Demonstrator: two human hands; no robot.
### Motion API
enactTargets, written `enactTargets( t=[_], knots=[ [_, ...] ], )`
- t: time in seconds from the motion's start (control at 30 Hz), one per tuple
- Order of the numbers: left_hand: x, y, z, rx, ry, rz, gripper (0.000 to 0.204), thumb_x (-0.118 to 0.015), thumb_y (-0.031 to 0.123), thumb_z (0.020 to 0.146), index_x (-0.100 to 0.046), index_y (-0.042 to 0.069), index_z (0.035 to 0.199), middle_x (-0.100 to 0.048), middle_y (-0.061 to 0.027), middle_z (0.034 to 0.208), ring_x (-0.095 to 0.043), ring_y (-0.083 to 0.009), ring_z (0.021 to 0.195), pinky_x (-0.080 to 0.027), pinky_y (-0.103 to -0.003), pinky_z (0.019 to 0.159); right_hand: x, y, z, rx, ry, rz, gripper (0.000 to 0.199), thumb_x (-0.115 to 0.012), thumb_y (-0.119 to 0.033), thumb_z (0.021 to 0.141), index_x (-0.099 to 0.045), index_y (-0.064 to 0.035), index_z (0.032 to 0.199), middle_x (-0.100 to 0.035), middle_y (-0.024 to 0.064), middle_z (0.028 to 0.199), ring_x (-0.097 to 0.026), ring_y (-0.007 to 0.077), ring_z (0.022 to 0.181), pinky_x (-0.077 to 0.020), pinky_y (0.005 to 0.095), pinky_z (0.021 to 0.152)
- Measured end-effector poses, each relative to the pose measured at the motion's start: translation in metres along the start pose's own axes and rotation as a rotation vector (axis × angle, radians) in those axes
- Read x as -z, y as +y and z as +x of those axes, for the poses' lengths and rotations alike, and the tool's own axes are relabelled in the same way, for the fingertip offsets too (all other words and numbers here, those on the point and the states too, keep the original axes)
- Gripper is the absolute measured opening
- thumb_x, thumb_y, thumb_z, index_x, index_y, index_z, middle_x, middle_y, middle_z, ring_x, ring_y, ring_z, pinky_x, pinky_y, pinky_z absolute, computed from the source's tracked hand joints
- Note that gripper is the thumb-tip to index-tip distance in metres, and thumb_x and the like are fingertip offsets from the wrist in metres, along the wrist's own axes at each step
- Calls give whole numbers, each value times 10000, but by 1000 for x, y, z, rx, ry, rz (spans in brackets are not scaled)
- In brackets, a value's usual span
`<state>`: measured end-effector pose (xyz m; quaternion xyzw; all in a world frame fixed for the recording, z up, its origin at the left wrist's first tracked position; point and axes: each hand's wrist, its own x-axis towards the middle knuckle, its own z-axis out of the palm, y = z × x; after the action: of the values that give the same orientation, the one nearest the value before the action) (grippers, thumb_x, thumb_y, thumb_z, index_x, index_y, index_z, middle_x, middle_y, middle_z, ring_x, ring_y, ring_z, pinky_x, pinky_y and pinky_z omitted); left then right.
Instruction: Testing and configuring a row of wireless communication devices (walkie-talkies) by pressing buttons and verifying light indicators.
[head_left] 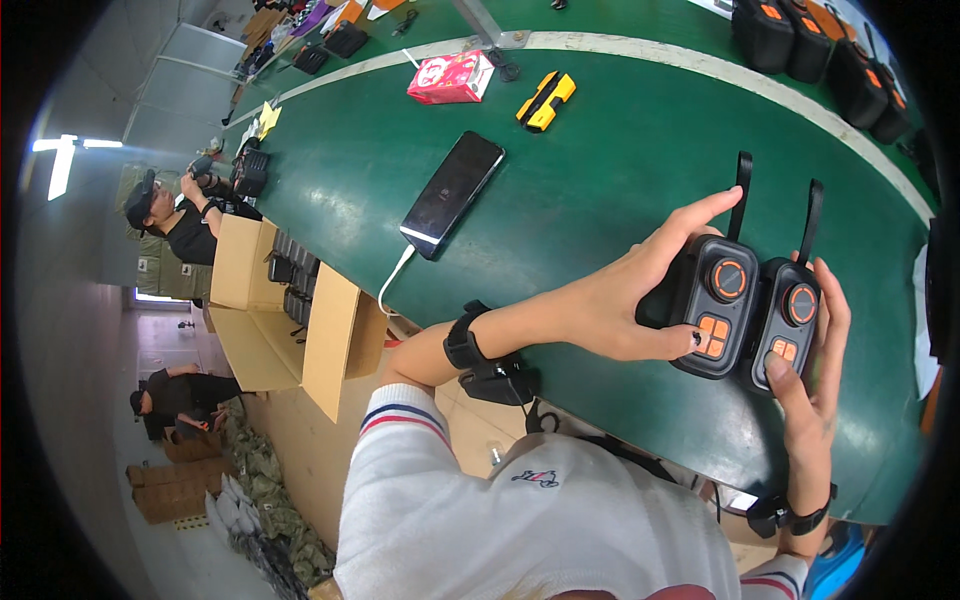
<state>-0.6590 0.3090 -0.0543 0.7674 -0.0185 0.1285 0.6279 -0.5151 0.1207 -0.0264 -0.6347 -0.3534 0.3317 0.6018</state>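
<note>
Two boxy black devices with orange-ringed knobs, orange buttons and black wrist straps stand side by side above the green table, almost touching. My left hand (628,312) grips the left device (728,280), its thumb on the orange buttons and its index finger stretched up to the strap. Around the outer side of the right device (798,304) curl the fingers of my right hand (812,395), with that thumb on its orange buttons. The other fingers of my left hand are hidden behind the device.
On the green table (590,230) lie a phone (455,195) with a white cable, a yellow-black tool (546,101) and a pink tissue box (452,78). More black devices (780,35) line the far right. An open carton (330,340) stands left; two people are beyond.
</note>
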Motion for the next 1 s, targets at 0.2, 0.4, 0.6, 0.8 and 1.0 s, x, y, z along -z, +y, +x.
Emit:
enactTargets(
  t=[0.2,0.4,0.6,0.8,1.0],
  knots=[
    [1,2,0,-19,-17,-51,992,-666,148,727,-32,47,1482,-223,-149,1402,-352,-283,1257,-266,-401,1072,-1,-4,-6,-15,-28,-26,721,-605,-132,788,-271,27,1407,-382,173,1359,-395,249,1264,-276,345,1080],
    [2,1,1,-54,-7,-67,941,-645,109,718,-102,70,1485,-388,-141,1323,-406,-232,1220,-302,-364,1056,5,3,-3,44,-62,-107,646,-583,-124,806,-325,10,1382,-305,197,1416,-338,274,1320,-252,376,1098],
    [5,-4,1,-14,-38,-41,888,-648,128,725,-173,85,1475,-220,-102,1503,-338,-253,1318,-295,-404,1069,7,3,-2,124,-93,-213,609,-575,-112,810,-348,-15,1367,-308,216,1407,-329,307,1329,-252,388,1096],
    [3,-2,0,15,-7,-94,873,-649,151,731,-188,80,1469,-246,-106,1482,-349,-259,1302,-311,-407,1052,8,4,-4,127,-108,-240,634,-581,-103,809,-333,-32,1387,-319,173,1414,-328,295,1330,-287,397,1075],
    [-12,6,3,169,115,-323,737,-582,105,773,-259,31,1432,-321,-113,1417,-382,-243,1252,-297,-397,1063,7,4,1,108,-95,-87,652,-582,-92,818,-308,-38,1407,-347,142,1392,-369,264,1292,-329,387,1047]
  ],
)
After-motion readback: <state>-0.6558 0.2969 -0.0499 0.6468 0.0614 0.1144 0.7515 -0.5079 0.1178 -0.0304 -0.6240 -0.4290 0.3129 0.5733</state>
